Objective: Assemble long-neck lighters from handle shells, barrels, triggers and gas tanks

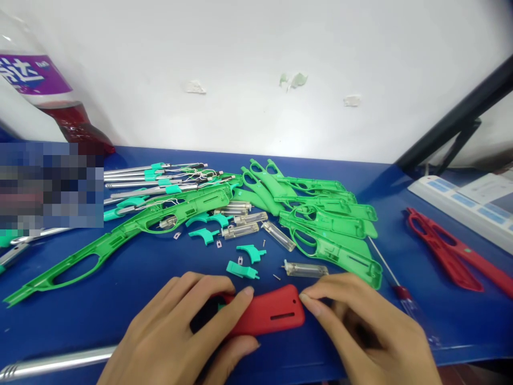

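Note:
My left hand (188, 326) is closed around a red plastic casing (276, 310) near the table's front edge. The casing's rounded end, with a slot and a small hole, points right. My right hand (360, 326) has its thumb and index finger pinched together at that end, beside the hole; anything between the fingertips is too small to make out. Just beyond lie a clear fuel tank (306, 269), teal triggers (242, 270) and a tiny screw (276, 277). A silver metal tube (60, 363) runs leftward from beneath my left hand.
Green casing halves (340, 251) spread across the blue table (160, 289). Metal tubes with wires (160, 182) lie back left, near a bottle (76, 117). At right are red casings (452, 256), a screwdriver (401, 291) and a power strip (460, 200). A white wall stands behind.

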`<action>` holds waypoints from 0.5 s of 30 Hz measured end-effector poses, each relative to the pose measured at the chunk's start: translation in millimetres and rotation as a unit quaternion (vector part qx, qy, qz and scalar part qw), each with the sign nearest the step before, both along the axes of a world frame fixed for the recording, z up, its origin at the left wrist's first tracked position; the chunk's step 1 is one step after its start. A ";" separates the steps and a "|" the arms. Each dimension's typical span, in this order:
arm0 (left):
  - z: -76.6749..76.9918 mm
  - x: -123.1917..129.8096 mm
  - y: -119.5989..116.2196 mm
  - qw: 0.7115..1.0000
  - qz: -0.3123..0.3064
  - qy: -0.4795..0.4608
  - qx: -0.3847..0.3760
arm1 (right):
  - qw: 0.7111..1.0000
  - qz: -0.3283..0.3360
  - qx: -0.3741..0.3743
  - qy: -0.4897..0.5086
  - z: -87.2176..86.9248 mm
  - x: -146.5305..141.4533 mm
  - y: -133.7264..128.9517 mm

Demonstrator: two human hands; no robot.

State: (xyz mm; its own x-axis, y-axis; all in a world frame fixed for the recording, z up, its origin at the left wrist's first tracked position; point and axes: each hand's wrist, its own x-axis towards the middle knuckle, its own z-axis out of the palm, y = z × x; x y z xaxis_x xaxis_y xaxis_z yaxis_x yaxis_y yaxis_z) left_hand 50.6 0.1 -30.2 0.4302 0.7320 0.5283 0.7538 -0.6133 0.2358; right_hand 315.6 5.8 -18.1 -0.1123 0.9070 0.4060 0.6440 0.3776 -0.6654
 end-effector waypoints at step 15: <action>-3.1 -1.2 -0.5 1.000 -0.009 -0.007 0.026 | 1.000 -0.011 -0.013 0.001 -4.5 4.2 -2.9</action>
